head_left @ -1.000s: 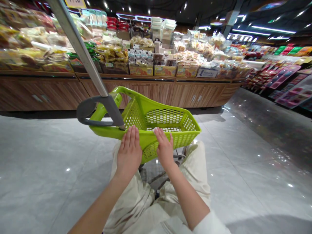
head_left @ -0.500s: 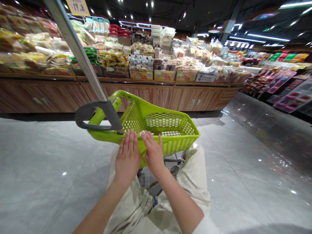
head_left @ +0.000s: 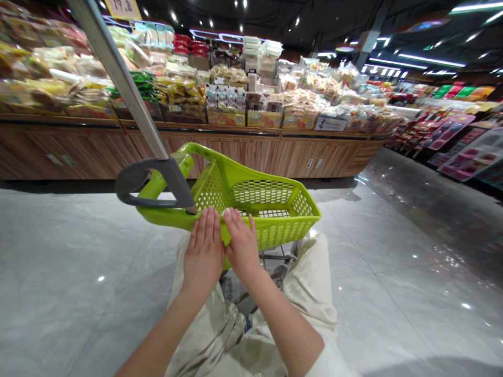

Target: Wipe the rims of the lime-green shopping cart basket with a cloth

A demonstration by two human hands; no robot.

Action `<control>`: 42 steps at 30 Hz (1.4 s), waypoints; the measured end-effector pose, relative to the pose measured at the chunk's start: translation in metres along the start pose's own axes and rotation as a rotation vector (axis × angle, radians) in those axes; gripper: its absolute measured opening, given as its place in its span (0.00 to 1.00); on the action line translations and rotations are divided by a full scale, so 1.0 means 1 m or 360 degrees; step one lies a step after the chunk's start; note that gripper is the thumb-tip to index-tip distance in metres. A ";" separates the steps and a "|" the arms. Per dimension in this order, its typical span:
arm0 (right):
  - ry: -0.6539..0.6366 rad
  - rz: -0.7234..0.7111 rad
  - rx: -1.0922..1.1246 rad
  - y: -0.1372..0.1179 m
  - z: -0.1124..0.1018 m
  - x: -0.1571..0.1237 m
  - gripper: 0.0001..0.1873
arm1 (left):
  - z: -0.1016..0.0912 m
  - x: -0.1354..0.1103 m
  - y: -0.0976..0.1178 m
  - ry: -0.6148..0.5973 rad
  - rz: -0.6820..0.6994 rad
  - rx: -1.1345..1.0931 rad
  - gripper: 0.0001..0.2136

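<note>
A lime-green plastic shopping cart basket with perforated walls stands in front of my knees. My left hand lies flat on its near rim, fingers stretched out and side by side, just right of a dark grey loop-shaped fitting. Close beside it, my right hand presses its fingertips to the same rim, thumb side toward the left hand. A small white scrap, like a tissue, shows at the right hand's fingertips; most of it is hidden. From the grey fitting a metal pole rises to the upper left.
Behind the cart runs a wood-fronted display counter piled with packaged food. A yellow price sign hangs at the top left. More shelving stands on the right. Glossy grey floor tiles surround the cart, and my pale trousers flank it.
Both hands have shifted very slightly left in the view, along with the cart and pole. They stay on the rim, and their hold looks the same.
</note>
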State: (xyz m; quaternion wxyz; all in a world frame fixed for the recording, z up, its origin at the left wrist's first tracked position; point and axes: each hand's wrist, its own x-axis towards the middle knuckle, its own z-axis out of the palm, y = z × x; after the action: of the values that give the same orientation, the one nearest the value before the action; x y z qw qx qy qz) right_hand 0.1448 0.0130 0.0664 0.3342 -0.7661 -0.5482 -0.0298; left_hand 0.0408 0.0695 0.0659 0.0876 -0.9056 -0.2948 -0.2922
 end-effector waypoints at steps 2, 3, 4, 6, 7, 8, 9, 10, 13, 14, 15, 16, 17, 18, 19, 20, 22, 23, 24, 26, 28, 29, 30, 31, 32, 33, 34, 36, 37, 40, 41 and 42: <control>-0.0037 -0.0100 0.0018 -0.010 0.002 0.002 0.41 | 0.000 0.000 0.000 0.0001 -0.0003 0.0008 0.33; -0.0033 -0.0094 0.0005 -0.006 0.001 0.000 0.42 | 0.000 0.000 0.000 -0.0005 -0.0006 0.0011 0.33; -0.0019 -0.0061 -0.0017 0.002 0.001 -0.003 0.44 | -0.001 0.000 0.000 -0.0013 -0.0008 0.0012 0.33; 0.0041 0.0059 -0.0083 0.029 -0.003 -0.014 0.46 | -0.002 0.001 0.001 -0.0027 -0.0012 0.0008 0.34; 0.0087 0.0139 -0.0121 0.046 -0.005 -0.020 0.47 | -0.002 0.001 0.001 -0.0032 -0.0013 0.0002 0.35; 0.0138 0.0224 -0.0161 0.061 -0.007 -0.026 0.47 | -0.003 0.001 0.001 -0.0032 -0.0014 -0.0007 0.35; 0.0182 0.0301 -0.0198 0.075 -0.009 -0.030 0.47 | -0.003 0.001 0.001 -0.0029 -0.0014 -0.0016 0.35; 0.0219 0.0364 -0.0227 0.085 -0.011 -0.034 0.46 | -0.002 0.002 0.001 -0.0023 -0.0016 -0.0025 0.35; 0.0264 0.0469 -0.0215 0.088 -0.011 -0.034 0.44 | -0.002 0.002 0.002 -0.0007 -0.0023 -0.0055 0.35; 0.0257 0.0462 -0.0176 0.080 -0.009 -0.031 0.44 | -0.002 0.002 0.003 -0.0006 -0.0026 -0.0062 0.35; 0.0237 0.0426 -0.0128 0.068 -0.006 -0.025 0.43 | -0.002 0.002 0.003 -0.0008 -0.0030 -0.0066 0.35; 0.0205 0.0362 -0.0074 0.053 -0.004 -0.019 0.43 | -0.002 0.002 0.003 -0.0009 -0.0033 -0.0069 0.35; 0.0162 0.0274 -0.0022 0.037 -0.001 -0.013 0.42 | -0.002 0.001 0.003 -0.0008 -0.0033 -0.0070 0.34; 0.0124 0.0175 0.0023 0.021 0.002 -0.007 0.42 | -0.002 0.001 0.003 -0.0005 -0.0030 -0.0071 0.34; 0.0095 0.0084 0.0057 0.008 0.005 -0.001 0.41 | -0.002 0.001 0.003 0.0000 -0.0025 -0.0072 0.34; 0.0076 0.0009 0.0077 -0.003 0.006 0.002 0.40 | -0.003 0.001 0.003 0.0004 -0.0020 -0.0073 0.33; 0.0068 -0.0079 0.0069 -0.011 0.008 0.005 0.39 | -0.003 0.001 0.002 -0.0002 -0.0011 -0.0064 0.33; 0.0073 -0.0090 0.0045 -0.008 0.009 0.003 0.39 | -0.003 0.001 0.001 -0.0010 -0.0008 -0.0053 0.33; 0.0083 -0.0082 0.0015 0.000 0.008 0.000 0.40 | -0.003 0.001 0.001 -0.0024 -0.0006 -0.0041 0.34; 0.0132 -0.0001 -0.0065 0.028 0.005 -0.010 0.42 | -0.004 0.001 0.001 -0.0039 -0.0001 -0.0027 0.34; 0.0213 0.0161 -0.0155 0.060 0.000 -0.021 0.43 | -0.005 0.001 0.001 -0.0038 -0.0004 -0.0040 0.34; 0.0252 0.0252 -0.0196 0.074 -0.003 -0.026 0.44 | -0.005 0.001 0.001 -0.0034 -0.0010 -0.0054 0.34; 0.0283 0.0340 -0.0228 0.085 -0.005 -0.029 0.43 | -0.004 0.001 0.001 -0.0027 -0.0017 -0.0067 0.34; 0.0302 0.0415 -0.0246 0.090 -0.007 -0.030 0.43 | -0.004 0.002 0.001 -0.0021 -0.0022 -0.0077 0.35; 0.0307 0.0464 -0.0246 0.090 -0.008 -0.030 0.42 | -0.003 0.002 0.002 -0.0017 -0.0025 -0.0083 0.35; 0.0297 0.0479 -0.0226 0.085 -0.008 -0.027 0.42 | -0.003 0.002 0.002 -0.0013 -0.0026 -0.0085 0.35; 0.0269 0.0452 -0.0184 0.074 -0.007 -0.023 0.41 | -0.002 0.002 0.002 -0.0007 -0.0024 -0.0085 0.35; 0.0157 0.0281 -0.0056 0.044 -0.004 -0.011 0.41 | -0.001 0.002 0.003 0.0002 -0.0023 -0.0083 0.35; 0.0092 0.0165 0.0009 0.027 -0.003 -0.004 0.41 | -0.001 0.002 0.002 0.0003 -0.0023 -0.0085 0.34; -0.0040 -0.0085 0.0109 -0.008 0.000 0.007 0.39 | -0.001 0.001 0.001 -0.0005 -0.0021 -0.0091 0.34; -0.0050 -0.0105 0.0102 -0.010 0.000 0.007 0.39 | -0.001 0.001 0.001 -0.0011 -0.0020 -0.0090 0.34; -0.0043 -0.0096 0.0081 -0.006 -0.001 0.005 0.40 | -0.001 0.001 0.001 -0.0017 -0.0019 -0.0085 0.34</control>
State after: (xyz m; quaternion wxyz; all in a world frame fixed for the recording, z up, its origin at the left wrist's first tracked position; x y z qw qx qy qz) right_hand 0.1417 0.0172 0.0720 0.3451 -0.7409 -0.5760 -0.0157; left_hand 0.0412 0.0691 0.0677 0.0600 -0.9073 -0.2927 -0.2957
